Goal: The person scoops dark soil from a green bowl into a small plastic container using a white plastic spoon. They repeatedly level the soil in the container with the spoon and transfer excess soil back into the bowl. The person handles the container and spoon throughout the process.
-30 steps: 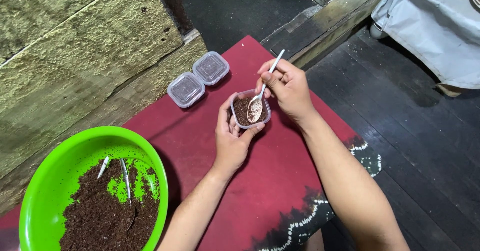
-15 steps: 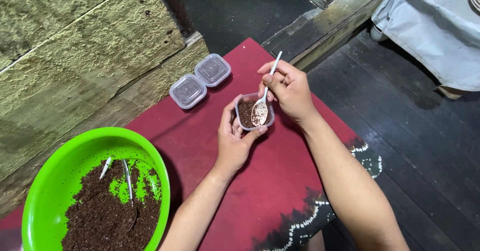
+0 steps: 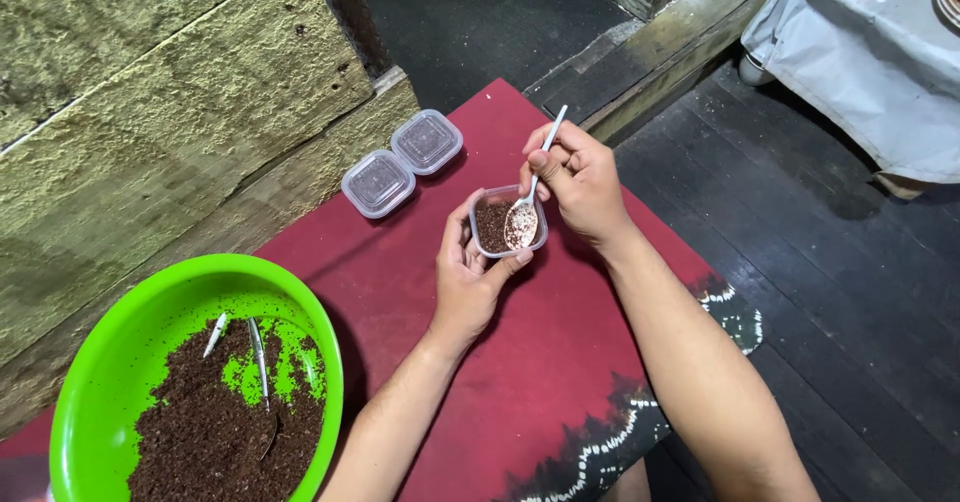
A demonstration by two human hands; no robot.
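Spooning into the cup.
I'm cupping the cup in my left hand; right hand is pinching the spoon, bowl dipping down-left inside.

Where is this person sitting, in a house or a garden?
Probably a rustic indoor or porch spot used for potting: dark wooden floorboards, a rough yellowish block wall, and a bright green plastic bowl of brown soil on a red cloth.

We note two bare forearms, no sleeves reaching the visible length. The left hand and right hand carry no gloves, rings, watch or bands. Nails appear short. We record no markings.
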